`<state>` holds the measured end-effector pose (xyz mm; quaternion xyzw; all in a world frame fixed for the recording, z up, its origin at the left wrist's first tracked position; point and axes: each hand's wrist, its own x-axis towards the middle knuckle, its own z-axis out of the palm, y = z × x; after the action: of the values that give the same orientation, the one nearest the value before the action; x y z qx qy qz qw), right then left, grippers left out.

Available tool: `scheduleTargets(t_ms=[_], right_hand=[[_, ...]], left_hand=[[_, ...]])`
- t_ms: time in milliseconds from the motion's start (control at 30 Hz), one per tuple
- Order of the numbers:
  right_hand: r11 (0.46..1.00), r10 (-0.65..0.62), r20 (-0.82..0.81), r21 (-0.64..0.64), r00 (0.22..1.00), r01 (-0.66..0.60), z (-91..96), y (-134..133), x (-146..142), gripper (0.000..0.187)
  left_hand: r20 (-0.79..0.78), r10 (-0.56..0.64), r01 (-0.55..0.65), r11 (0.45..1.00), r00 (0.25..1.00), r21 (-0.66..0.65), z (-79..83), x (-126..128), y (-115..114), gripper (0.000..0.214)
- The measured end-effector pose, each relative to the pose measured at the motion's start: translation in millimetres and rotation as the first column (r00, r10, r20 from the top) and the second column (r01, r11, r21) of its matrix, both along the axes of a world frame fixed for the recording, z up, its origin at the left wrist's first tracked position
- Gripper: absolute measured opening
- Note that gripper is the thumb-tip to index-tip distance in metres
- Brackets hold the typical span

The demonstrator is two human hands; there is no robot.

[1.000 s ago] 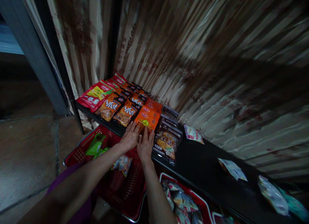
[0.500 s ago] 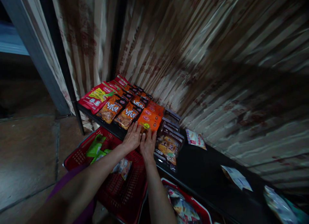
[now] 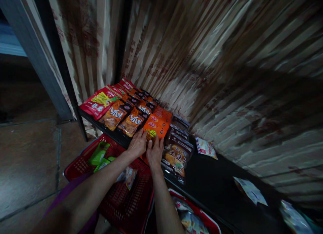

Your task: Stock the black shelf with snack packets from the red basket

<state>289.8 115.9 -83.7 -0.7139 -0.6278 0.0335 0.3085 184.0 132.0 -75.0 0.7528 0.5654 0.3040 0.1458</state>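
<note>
My left hand (image 3: 137, 144) and my right hand (image 3: 154, 152) lie side by side, fingers flat, on the near end of an orange snack packet (image 3: 154, 127) that tops a row on a black shelf (image 3: 214, 181). Left of it lie brown-orange packets (image 3: 131, 121) and red packets (image 3: 99, 102). Right of it sits a dark packet with orange print (image 3: 176, 156). The fingers press down on the orange packet; they do not wrap round it.
A red basket (image 3: 83, 163) with green and clear packets stands on the floor below my arms. A second red basket (image 3: 191, 217) of packets is near the bottom edge. Loose packets (image 3: 205, 148) (image 3: 249, 191) lie further right on the shelf. Striped curtain cloth (image 3: 214, 69) hangs behind.
Both hands stay on the orange packet's near end and have shifted only slightly. The view has shifted a little.
</note>
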Motion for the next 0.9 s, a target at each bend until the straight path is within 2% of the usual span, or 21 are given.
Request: scheduleTargets(t_ms=[300,600,733,833,900], right_hand=[[1.000,-0.005,0.045,-0.010,0.999,0.006,3.7,-8,-5,0.053],[0.998,0.052,0.071,0.033,0.996,-0.055,6.8,-33,-9,0.051],[0.988,0.097,0.011,0.122,0.995,-0.098,7.3,-61,-9,0.046],[0.964,0.182,-0.043,0.206,0.982,-0.170,7.5,-97,-10,0.042],[0.955,0.224,-0.070,0.213,0.972,-0.205,3.9,-128,-13,0.040]], left_hand=[[-0.074,-0.034,0.036,0.999,0.997,0.020,3.6,-3,-5,0.046],[-0.090,-0.089,0.090,0.996,0.992,0.011,11.1,-6,-14,0.049],[-0.113,-0.122,0.124,0.992,0.986,0.007,16.7,-10,-20,0.049],[-0.107,-0.143,0.150,0.987,0.984,0.054,17.5,-17,-24,0.049],[-0.093,-0.150,0.159,0.982,0.984,0.106,16.4,-22,-27,0.046]])
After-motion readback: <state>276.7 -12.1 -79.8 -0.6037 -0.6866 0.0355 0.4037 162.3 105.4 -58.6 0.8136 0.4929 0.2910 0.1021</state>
